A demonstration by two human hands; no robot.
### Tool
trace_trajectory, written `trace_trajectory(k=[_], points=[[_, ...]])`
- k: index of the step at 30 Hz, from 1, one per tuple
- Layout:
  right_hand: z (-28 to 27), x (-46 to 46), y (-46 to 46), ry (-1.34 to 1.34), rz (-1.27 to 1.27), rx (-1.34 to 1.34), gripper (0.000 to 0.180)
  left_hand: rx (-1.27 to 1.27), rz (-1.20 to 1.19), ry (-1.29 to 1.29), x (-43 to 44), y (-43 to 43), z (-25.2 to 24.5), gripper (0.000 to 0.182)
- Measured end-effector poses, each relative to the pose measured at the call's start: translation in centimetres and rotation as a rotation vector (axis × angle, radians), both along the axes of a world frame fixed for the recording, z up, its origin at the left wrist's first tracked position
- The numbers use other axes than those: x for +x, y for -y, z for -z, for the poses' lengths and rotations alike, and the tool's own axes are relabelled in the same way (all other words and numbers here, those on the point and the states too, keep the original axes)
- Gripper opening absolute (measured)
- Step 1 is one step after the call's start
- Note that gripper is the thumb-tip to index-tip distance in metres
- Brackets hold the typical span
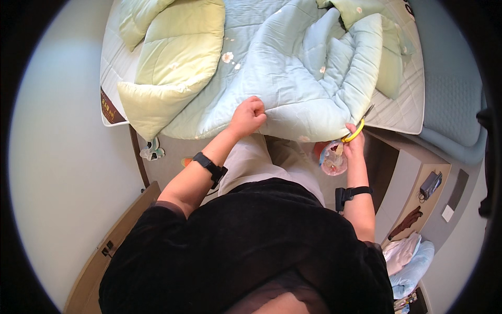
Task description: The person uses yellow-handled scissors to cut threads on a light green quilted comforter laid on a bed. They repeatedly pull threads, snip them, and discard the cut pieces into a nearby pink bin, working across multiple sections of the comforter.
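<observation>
A light blue quilt (282, 86) with small flower prints lies across the bed before me, its near edge hanging towards my legs. My left hand (248, 117) is curled with thumb and fingers together over the quilt's near edge; whether it pinches cloth or a thread is too small to tell. In my right hand (355, 143) are scissors with yellow handles (356, 132), held at the quilt's right front corner. Their dark blades point up and to the right, beside the mattress (396, 114). The quilt's pale green-yellow underside (176, 51) shows where its left part is folded over.
Below my right hand stands a clear plastic bag or bin (334, 159) on the floor. Shoes (152, 151) lie by the bed's left corner. A wooden cabinet (421, 192) is at right, with folded bedding (411, 267) nearby. A blue padded bed end (451, 86) borders the mattress.
</observation>
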State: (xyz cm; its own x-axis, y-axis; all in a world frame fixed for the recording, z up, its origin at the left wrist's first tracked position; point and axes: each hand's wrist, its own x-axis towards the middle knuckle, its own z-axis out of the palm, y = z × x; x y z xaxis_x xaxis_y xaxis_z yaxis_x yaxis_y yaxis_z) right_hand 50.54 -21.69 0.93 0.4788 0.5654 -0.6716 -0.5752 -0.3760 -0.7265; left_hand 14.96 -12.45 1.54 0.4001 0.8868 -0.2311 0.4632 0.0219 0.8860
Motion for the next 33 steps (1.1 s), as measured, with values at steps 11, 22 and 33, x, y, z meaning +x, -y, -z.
trace_trajectory(k=[11,22,33], points=[[-2.2,-1.4,-0.9,0.938,-0.270,-0.375,0.057,-0.399,-0.413,0.405,1.5,-2.6,-0.5,0.008],[-10.3,-11.9,-0.1,0.497,-1.189,-0.051,0.058,-0.442,-0.201,0.414,-0.2,-5.6,-4.1,0.015],[-5.3,-16.2,-2.5,-0.095,-1.197,-0.198,0.044,-0.559,-0.227,0.478,-0.6,-7.2,-3.3,0.018]])
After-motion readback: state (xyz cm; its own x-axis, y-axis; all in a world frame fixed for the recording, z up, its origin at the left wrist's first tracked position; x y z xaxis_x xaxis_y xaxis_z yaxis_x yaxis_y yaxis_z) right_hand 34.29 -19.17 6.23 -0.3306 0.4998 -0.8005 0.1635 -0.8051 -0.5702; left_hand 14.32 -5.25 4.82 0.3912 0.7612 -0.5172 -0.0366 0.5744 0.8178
